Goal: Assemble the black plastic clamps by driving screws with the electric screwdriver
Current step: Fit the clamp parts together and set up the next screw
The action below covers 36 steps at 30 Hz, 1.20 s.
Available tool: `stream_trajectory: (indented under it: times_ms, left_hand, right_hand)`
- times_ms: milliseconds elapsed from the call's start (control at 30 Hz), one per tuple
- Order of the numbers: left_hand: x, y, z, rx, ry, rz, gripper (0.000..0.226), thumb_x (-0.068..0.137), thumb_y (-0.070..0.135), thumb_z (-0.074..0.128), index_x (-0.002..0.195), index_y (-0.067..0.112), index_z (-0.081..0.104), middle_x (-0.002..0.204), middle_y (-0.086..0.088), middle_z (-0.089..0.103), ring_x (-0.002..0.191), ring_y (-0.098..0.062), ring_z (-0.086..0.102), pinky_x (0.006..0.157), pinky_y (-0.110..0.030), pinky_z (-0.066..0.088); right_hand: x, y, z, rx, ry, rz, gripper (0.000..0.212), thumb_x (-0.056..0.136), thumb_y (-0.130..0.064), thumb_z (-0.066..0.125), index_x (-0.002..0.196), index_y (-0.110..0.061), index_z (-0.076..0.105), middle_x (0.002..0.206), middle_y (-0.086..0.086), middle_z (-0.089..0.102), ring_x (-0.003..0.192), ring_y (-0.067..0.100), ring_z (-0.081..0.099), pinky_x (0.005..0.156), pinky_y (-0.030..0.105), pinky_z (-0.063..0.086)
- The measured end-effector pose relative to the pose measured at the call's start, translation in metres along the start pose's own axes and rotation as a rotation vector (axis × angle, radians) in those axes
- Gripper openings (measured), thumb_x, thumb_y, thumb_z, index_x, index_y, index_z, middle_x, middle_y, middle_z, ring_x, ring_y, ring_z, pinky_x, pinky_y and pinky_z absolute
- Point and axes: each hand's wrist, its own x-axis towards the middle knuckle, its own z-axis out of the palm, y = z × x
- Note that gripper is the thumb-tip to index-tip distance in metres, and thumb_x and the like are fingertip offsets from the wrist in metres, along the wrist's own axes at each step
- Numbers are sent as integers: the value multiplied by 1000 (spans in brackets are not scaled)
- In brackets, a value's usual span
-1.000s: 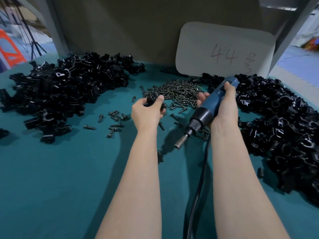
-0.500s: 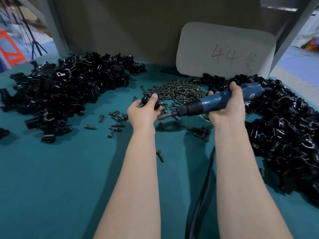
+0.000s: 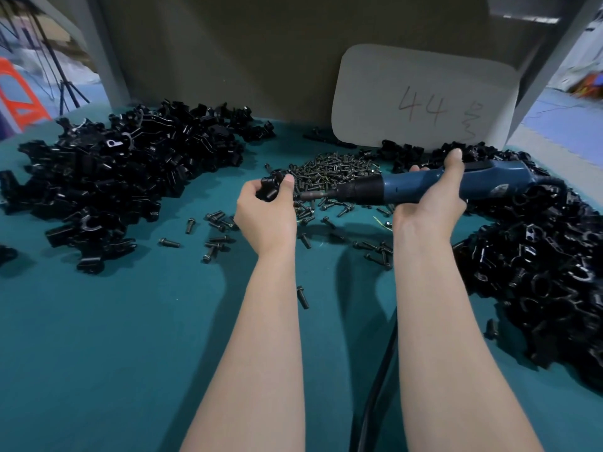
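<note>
With the black clamp (image 3: 269, 188) pinched in the left hand (image 3: 266, 215) above the tabletop (image 3: 130, 321), just before the screw pile (image 3: 332, 169), and the electric screwdriver (image 3: 421, 188) gripped level in the right hand (image 3: 430, 205), line the bit (image 3: 310, 195) square to the clamp, brace against twist, press lightly.

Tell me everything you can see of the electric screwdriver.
The electric screwdriver is a slim tool with a blue, plastic-looking body, a black collar and a dull metal tip. It lies almost level above the table, its tip pointing left at the clamp held in the left hand; whether they touch is hidden. The right hand wraps its middle, and its black cord runs down between the forearms.
</note>
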Motion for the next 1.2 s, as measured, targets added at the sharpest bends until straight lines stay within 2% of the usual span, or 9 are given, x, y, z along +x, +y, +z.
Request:
stream_trajectory:
  times_ms: [133,267,500,600,733,833,967,1100,1200]
  left_hand:
    - [-1,-2,1,109,13,71,21,84,37,72,82,24,56,85,9,64,85,-19,68,78,-35,57]
    - [-1,-2,2,152,32,95,22,85,39,71,88,22,58,78,17,58,77,-8,59,56,-5,39]
    - [5,-6,1,36,72,5,23,82,34,75,86,19,57,87,3,65,87,-26,70,83,-41,56]
    - [8,-8,1,-12,73,-20,23,81,31,77,82,20,56,81,5,63,86,-28,70,84,-42,56]
    - [8,-8,0,-50,85,-48,27,80,31,77,89,13,59,68,8,59,75,-27,72,81,-42,57]
    - [9,-8,0,-76,97,-84,24,80,28,78,77,18,56,66,9,58,68,-24,71,79,-41,59]
    - [7,-7,-1,-91,108,-113,28,80,25,78,71,21,52,68,8,57,62,-23,69,76,-40,59]
    - [7,-7,-2,-93,109,-135,28,80,25,78,70,18,53,68,6,59,57,-18,68,72,-39,60]
    - [6,-7,-3,-90,93,-171,28,80,24,78,71,16,54,68,4,60,51,-15,66,69,-37,61]
  right_hand:
    - [1,3,0,-13,8,-15,46,90,-31,65,120,-16,33,116,1,54,88,12,63,83,32,54]
    - [-1,4,2,-1,-6,-35,43,91,-31,63,118,-15,33,118,1,53,92,13,63,90,33,54]
    - [-14,14,11,-17,-132,-187,56,95,-22,59,139,-11,27,121,10,56,86,14,63,84,26,55]
    - [-19,16,14,-48,-181,-201,57,94,-23,59,139,-9,27,131,18,54,86,14,66,90,32,55]
    - [-25,18,17,-60,-235,-305,52,95,-18,58,136,-17,26,116,8,56,75,6,65,83,24,54]
    - [-27,20,18,-97,-287,-335,53,95,-17,58,136,-19,24,126,17,54,78,8,65,84,25,54]
    - [-31,22,20,-96,-330,-350,47,95,-16,57,127,-26,23,123,11,52,75,2,64,79,20,51]
    - [-35,22,21,-129,-380,-362,49,96,-16,57,130,-26,23,129,22,51,78,8,64,82,23,53]
    - [-40,23,22,-175,-435,-374,50,94,-18,57,129,-29,23,122,11,52,89,14,64,92,30,51]
